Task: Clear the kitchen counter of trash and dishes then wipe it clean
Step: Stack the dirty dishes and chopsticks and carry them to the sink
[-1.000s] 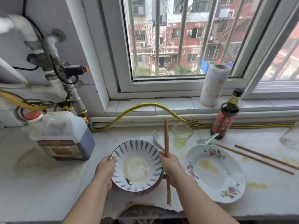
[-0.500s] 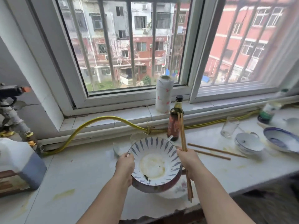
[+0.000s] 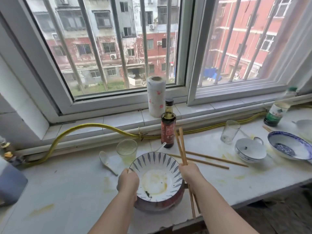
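Observation:
I hold a dirty bowl [image 3: 156,179] with a blue leaf pattern and a red outside, lifted above the stained white counter [image 3: 70,191]. My left hand [image 3: 127,183] grips its left rim. My right hand [image 3: 190,173] holds its right rim together with a pair of wooden chopsticks [image 3: 181,146] that stick up and down past the fist. A white spoon [image 3: 105,160] and a greenish glass [image 3: 127,149] stand behind the bowl. A second pair of chopsticks [image 3: 207,160] lies on the counter to the right.
A dark sauce bottle [image 3: 168,130] and a paper towel roll [image 3: 156,97] stand by the window. Further right are a clear glass [image 3: 230,131], a small white bowl [image 3: 250,150], a blue-patterned bowl [image 3: 289,145] and a green bottle [image 3: 276,109]. A yellow hose [image 3: 81,128] runs along the sill.
My view has swung right along the counter. Both hands still carry the bowl and chopsticks, raised and moved rightward; the flowered plate and big jug have dropped out of sight.

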`<state>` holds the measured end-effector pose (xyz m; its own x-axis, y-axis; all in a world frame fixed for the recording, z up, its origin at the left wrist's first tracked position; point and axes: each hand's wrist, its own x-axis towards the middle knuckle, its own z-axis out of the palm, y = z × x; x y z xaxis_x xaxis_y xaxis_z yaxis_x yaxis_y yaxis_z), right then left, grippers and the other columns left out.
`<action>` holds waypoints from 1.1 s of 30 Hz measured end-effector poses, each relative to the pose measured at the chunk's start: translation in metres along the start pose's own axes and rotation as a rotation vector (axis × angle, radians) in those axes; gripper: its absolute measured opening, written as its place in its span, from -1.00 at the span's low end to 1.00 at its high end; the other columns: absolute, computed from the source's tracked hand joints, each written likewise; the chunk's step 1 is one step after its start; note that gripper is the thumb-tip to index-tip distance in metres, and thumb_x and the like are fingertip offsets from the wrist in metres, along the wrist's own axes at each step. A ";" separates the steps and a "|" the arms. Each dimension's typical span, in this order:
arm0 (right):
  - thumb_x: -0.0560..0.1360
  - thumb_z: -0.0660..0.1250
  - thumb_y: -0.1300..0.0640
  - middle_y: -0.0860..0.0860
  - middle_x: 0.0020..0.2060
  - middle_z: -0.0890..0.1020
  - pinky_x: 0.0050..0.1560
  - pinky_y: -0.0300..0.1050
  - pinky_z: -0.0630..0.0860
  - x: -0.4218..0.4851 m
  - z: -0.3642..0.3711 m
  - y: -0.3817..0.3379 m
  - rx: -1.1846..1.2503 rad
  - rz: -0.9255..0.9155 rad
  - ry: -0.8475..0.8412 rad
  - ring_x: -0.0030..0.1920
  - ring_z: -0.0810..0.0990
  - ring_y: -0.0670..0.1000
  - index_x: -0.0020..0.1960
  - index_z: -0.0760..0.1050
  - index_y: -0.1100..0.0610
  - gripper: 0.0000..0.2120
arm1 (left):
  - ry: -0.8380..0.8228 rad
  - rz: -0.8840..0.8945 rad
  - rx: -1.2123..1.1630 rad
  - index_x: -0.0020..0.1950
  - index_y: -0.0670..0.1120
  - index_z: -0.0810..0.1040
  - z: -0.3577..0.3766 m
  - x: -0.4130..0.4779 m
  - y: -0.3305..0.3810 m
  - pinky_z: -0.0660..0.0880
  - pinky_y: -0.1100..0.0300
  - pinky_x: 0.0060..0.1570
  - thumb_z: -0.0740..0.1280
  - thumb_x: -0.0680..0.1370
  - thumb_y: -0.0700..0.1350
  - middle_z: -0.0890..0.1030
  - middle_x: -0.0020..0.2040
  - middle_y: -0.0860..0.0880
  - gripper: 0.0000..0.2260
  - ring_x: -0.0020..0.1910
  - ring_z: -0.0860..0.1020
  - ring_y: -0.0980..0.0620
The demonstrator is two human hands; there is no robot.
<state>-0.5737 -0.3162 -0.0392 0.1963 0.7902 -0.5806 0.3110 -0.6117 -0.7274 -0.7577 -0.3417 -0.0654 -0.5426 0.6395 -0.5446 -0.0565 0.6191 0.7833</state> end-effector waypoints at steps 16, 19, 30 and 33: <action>0.54 0.12 0.10 0.07 -0.19 0.59 -0.21 -0.08 0.57 0.028 -0.024 -0.001 -0.175 -0.124 -0.150 -0.18 0.57 0.12 0.01 0.54 0.11 -0.77 | 0.152 0.049 0.013 0.33 0.05 0.51 0.006 -0.011 -0.007 0.54 0.07 -0.12 0.08 0.48 -0.25 0.52 0.24 -0.15 -0.52 0.07 0.53 -0.18; 0.55 0.14 0.06 0.05 -0.18 0.58 -0.17 -0.07 0.51 0.046 -0.050 -0.002 -0.432 -0.253 0.008 -0.15 0.55 0.14 0.01 0.53 0.00 -0.80 | 0.199 0.136 0.100 0.30 0.10 0.52 0.005 -0.011 -0.010 0.54 -0.01 -0.01 0.12 0.49 -0.17 0.57 0.18 -0.10 -0.57 0.05 0.53 -0.17; 0.56 0.04 0.26 0.08 0.30 0.34 0.15 -0.06 0.43 0.092 -0.087 0.015 -1.158 -0.340 0.090 0.26 0.50 0.14 0.37 0.28 0.06 -0.60 | 0.341 0.277 0.140 0.20 -0.04 0.58 0.009 -0.014 -0.013 0.42 -0.08 0.22 0.17 0.58 -0.23 0.50 0.24 -0.13 -0.71 0.22 0.44 -0.19; 0.54 0.09 0.28 0.09 0.26 0.36 0.09 -0.06 0.46 0.089 -0.077 0.016 -1.204 -0.373 0.079 0.22 0.52 0.13 0.32 0.31 0.10 -0.64 | 0.340 0.272 0.134 0.16 -0.01 0.58 0.008 -0.013 -0.014 0.45 -0.10 0.19 0.19 0.56 -0.21 0.52 0.20 -0.13 -0.73 0.20 0.45 -0.19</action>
<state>-0.4791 -0.2530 -0.0745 -0.0436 0.9326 -0.3584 0.9990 0.0372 -0.0248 -0.7429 -0.3548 -0.0713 -0.7680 0.6154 -0.1774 0.2234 0.5171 0.8263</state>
